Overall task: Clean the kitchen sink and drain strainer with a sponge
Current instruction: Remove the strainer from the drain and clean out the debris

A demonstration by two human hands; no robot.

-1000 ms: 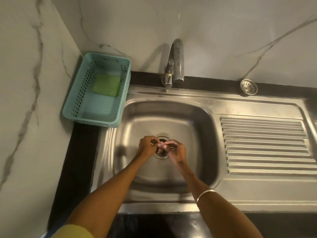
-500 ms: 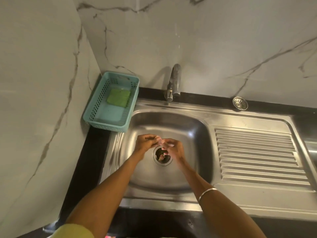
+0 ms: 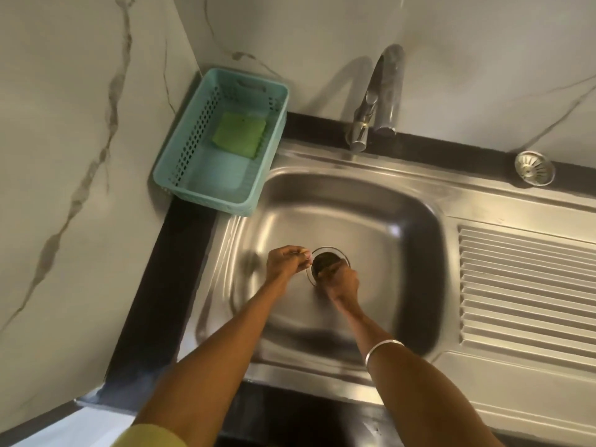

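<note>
The steel sink [image 3: 371,217] has an open drain hole [image 3: 326,258] at its middle. My left hand [image 3: 286,263] hovers just left of the hole with its fingertips pinched together. My right hand [image 3: 344,282] is at the hole's near edge, fingers pointing down into it; their tips are hidden. The round metal drain strainer [image 3: 533,163] lies out of the basin on the sink's back rim at the right. A green sponge [image 3: 239,133] rests inside a teal plastic basket [image 3: 180,169] at the back left corner.
A chrome tap [image 3: 382,88] stands behind the basin, its spout over the back rim. A ribbed draining board [image 3: 529,295] lies to the right. Marble walls close off the left and back. A black counter strip [image 3: 161,285] runs along the sink's left.
My hands were touching over the drain; they have separated and the right one has dropped to the drain hole. The camera has moved closer and tilted.
</note>
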